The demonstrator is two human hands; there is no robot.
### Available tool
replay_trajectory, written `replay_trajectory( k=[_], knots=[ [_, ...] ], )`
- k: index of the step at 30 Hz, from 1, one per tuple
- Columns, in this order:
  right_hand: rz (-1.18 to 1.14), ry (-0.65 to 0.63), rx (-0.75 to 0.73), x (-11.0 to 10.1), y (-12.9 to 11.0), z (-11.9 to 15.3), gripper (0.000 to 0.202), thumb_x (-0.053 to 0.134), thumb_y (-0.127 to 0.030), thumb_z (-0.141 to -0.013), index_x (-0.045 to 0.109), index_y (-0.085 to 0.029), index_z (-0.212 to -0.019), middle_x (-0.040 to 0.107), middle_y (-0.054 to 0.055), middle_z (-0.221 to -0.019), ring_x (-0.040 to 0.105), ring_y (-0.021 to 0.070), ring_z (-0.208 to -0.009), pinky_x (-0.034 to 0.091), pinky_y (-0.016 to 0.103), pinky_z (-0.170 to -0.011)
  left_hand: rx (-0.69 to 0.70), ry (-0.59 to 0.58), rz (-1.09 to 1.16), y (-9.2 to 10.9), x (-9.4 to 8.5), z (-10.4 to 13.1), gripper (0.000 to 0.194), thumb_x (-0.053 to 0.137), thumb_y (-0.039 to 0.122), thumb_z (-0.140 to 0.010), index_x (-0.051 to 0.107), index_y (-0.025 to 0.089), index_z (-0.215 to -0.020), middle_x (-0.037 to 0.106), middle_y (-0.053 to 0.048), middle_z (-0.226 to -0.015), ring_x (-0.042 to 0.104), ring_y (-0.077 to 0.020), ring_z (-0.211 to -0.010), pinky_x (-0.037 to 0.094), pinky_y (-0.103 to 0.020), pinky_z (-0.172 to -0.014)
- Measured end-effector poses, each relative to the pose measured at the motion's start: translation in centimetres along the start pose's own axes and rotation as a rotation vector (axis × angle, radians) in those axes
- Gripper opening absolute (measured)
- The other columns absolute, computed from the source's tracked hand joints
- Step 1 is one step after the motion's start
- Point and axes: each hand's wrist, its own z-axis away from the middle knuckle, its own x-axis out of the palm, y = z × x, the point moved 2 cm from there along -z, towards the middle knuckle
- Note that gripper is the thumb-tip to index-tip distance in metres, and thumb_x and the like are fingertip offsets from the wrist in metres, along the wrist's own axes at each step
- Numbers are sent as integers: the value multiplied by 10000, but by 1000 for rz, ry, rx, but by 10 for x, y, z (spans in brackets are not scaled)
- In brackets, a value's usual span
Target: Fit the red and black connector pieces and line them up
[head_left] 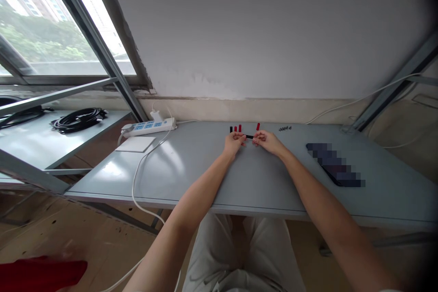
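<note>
My left hand (234, 140) and my right hand (267, 139) meet over the far middle of a grey table (191, 173). Between their fingertips they pinch a small black rod-like part (249, 137), one hand at each end. Just behind the hands stand small upright pieces: a black one (231, 128), two red ones (237, 128) and a single red one (258, 126) to the right. A short row of tiny dark parts (284, 128) lies further right near the wall.
A white power strip (148, 127) with a plugged charger and white cable (137, 178) sits at the back left, beside a white pad (135, 144). A dark flat object (335, 164) lies at the right. Coiled black cable (78, 118) rests on a side shelf. A wall stands behind.
</note>
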Motion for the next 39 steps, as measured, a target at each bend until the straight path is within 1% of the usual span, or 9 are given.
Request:
replay_trajectory(
  k=[5,9,12,15,18,22,26,33,39],
  knots=[
    [431,26,-118,1,-4,0,144,557,-293,-688,573,-189,-787,593,31,-796,534,136,-705,422,280,-684,80,-2,-56,-4,2,-3,124,610,197,-683,534,136,-761,598,-18,-658,503,-53,-462,419,-220,-551],
    [575,55,-204,7,-7,0,116,543,-253,-683,586,-173,-756,585,51,-821,531,147,-734,409,268,-677,88,-30,-78,-3,4,-1,138,616,209,-676,546,138,-771,599,-21,-672,506,-57,-483,418,-214,-551],
    [559,93,-86,11,-4,-5,110,552,-231,-665,592,-167,-745,596,38,-726,537,145,-670,406,258,-630,48,-29,-71,1,3,1,181,590,256,-703,552,151,-845,622,-38,-742,509,-59,-502,406,-211,-547],
    [461,130,101,12,1,-14,123,597,-239,-623,592,-162,-719,604,24,-673,545,137,-631,402,238,-587,-2,59,1,5,-3,1,193,524,293,-751,534,158,-888,629,-55,-814,510,-58,-513,367,-194,-498],
    [405,156,223,11,3,-25,139,615,-240,-600,593,-154,-707,616,24,-681,557,135,-636,397,223,-566,-56,151,98,7,-9,0,162,494,289,-764,528,150,-841,618,-61,-830,497,-50,-506,322,-182,-455],
    [429,192,245,15,3,-39,124,602,-225,-605,601,-146,-700,630,38,-705,566,136,-643,402,223,-580,-134,221,218,7,-14,-1,106,497,237,-746,520,143,-787,602,-54,-782,475,-46,-483,303,-187,-445],
    [470,221,243,24,9,-51,135,593,-233,-619,614,-147,-721,639,53,-720,574,144,-665,413,230,-605,-173,251,302,6,-15,-2,87,504,215,-728,520,139,-766,588,-46,-739,460,-45,-468,294,-190,-438],
    [522,210,262,39,16,-64,202,580,-286,-643,626,-163,-796,650,62,-809,588,164,-750,424,255,-667,-179,327,390,7,-18,-3,74,497,185,-719,518,132,-766,562,-21,-661,434,-39,-436,297,-191,-436],
    [584,242,312,42,13,-67,223,566,-311,-649,629,-190,-827,650,60,-876,588,195,-830,422,289,-715,-189,362,420,7,-20,-3,62,500,184,-712,512,136,-749,546,-9,-631,428,-43,-425,290,-196,-435]
  ],
)
